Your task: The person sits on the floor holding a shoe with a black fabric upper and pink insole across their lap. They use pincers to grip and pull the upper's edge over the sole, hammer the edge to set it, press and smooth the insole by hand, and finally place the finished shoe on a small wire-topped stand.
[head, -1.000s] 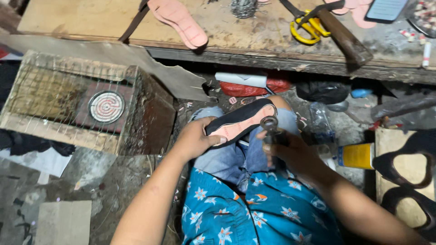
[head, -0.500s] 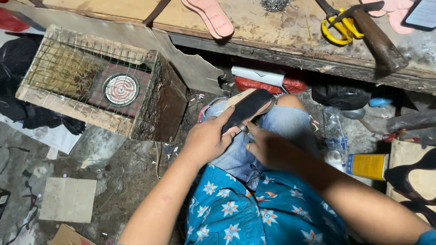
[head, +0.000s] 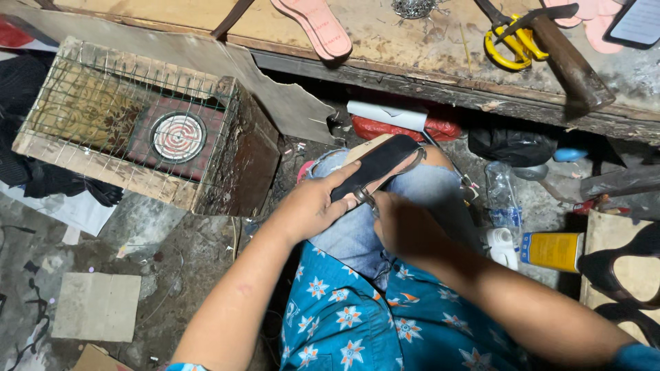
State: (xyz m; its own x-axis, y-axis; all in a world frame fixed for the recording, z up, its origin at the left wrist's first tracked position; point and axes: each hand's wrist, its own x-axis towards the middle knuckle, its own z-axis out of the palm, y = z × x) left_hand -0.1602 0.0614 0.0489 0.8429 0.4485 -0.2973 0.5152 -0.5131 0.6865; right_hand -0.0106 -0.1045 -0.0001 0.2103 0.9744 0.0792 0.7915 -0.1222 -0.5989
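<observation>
Head view, the work: A person in a blue flowered shirt [head: 357, 323] sits low at a wooden bench [head: 412, 48], a black shoe sole [head: 378, 165] laid across the knee, at the centre of the scene.
Head view, left hand: The left hand [head: 309, 206] clasps the sole's near end, fingers curled over its edge and pressing it to the denim.
Head view, right hand: The right hand [head: 405, 223] is closed around a small metal tool [head: 364, 199] at the sole's near tip; how the fingers lie on it is hidden.
Head view, handling: The sole looks light, thin and likely bendable, with a pale strip along its far edge; it seems best held at the narrow end with the knee bracing it.
Head view, bench: On the far side lie a pink insole [head: 316, 27], yellow-handled scissors [head: 509, 45] and a hammer [head: 570, 65].
Head view, left: A wire-covered box holding a round coil heater [head: 179, 136] stands on the floor.
Head view, right: A plastic bottle [head: 502, 196] and a yellow can [head: 553, 251] lie near the knee.
</observation>
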